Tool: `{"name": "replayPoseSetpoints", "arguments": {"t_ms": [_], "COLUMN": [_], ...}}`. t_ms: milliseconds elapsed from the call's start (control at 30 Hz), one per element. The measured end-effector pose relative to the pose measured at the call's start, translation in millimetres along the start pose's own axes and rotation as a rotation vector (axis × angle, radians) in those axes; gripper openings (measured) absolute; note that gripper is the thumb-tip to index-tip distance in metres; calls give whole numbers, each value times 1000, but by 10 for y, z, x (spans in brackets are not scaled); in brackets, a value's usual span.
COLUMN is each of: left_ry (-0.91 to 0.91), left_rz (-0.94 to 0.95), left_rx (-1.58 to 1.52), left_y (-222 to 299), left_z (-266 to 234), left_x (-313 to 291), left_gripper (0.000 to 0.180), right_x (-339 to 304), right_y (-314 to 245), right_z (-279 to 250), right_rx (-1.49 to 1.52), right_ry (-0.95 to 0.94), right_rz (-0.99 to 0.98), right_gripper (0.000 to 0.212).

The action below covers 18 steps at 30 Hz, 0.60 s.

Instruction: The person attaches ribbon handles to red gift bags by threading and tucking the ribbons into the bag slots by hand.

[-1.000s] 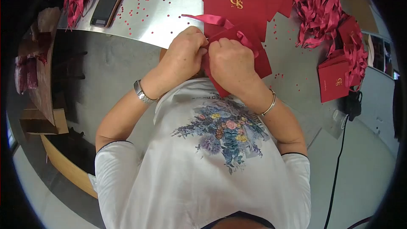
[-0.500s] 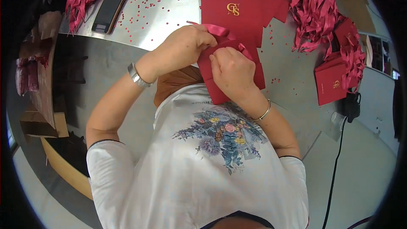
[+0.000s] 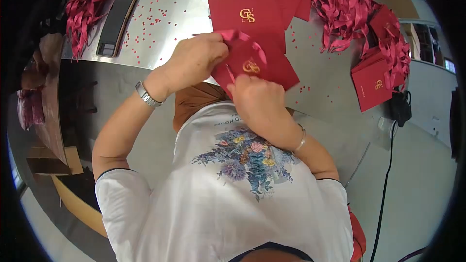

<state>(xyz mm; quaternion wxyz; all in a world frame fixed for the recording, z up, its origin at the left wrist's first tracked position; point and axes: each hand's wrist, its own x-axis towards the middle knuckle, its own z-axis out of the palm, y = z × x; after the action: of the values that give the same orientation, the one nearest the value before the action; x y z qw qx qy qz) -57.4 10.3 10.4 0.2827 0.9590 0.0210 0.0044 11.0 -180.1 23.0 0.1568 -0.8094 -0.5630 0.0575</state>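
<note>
Wearing a white T-shirt [image 3: 179, 208] with a floral print [image 3: 252, 160] on the front, plus brown trousers [image 3: 191, 104]. Wearing a silver watch [image 3: 147, 95] on the left wrist, a thin bangle [image 3: 302, 139] on the right. Curling the right hand [image 3: 259, 98] over the lower part of a flat red bag [image 3: 274, 73]; motion-blurred, so can't tell if pinching ribbon, bag or both. Bending left hand [image 3: 201, 56] fingers in at the bag's upper left edge, right by the pink ribbon [image 3: 260, 52]; can't tell what's pinched, fingertips hidden.

Seeing the bag tilted in front of the torso, across the near edge of a metal table [image 3: 165, 46], gold emblem up, ribbon curving above it. Can't tell if touching the bags behind.

Just beyond, seeing overlapping red bags [image 3: 247, 5], also with gold emblems. To the right, seeing stacked bags [image 3: 371, 87] with ribbons over them, then a big ribbon heap [image 3: 340, 9] farther up. To the left, seeing a dark phone [image 3: 116, 25] beside a ribbon bundle [image 3: 80, 24], with small red dots [image 3: 155, 14] scattered nearby. Off the table at left, seeing an open cardboard box [image 3: 56, 161].
</note>
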Motion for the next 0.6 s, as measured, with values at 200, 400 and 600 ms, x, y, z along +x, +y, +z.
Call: {"name": "replayPoseSetpoints", "arguments": {"t_ms": [200,400,600], "left_ry": [65,76,383], "left_rz": [-47,-68,-315], "left_rx": [49,53,290], "left_y": [-85,-79,-531], "left_z": [18,33,-304], "left_x": [-33,17,3], "left_gripper": [10,11,8], "right_x": [-251,-232,-181], "right_y": [279,525,545], "right_z": [-157,131,80], "right_rx": [245,210,243], "right_ry": [185,140,41], "right_rz": [-4,114,117], "right_gripper": [62,90,85]}}
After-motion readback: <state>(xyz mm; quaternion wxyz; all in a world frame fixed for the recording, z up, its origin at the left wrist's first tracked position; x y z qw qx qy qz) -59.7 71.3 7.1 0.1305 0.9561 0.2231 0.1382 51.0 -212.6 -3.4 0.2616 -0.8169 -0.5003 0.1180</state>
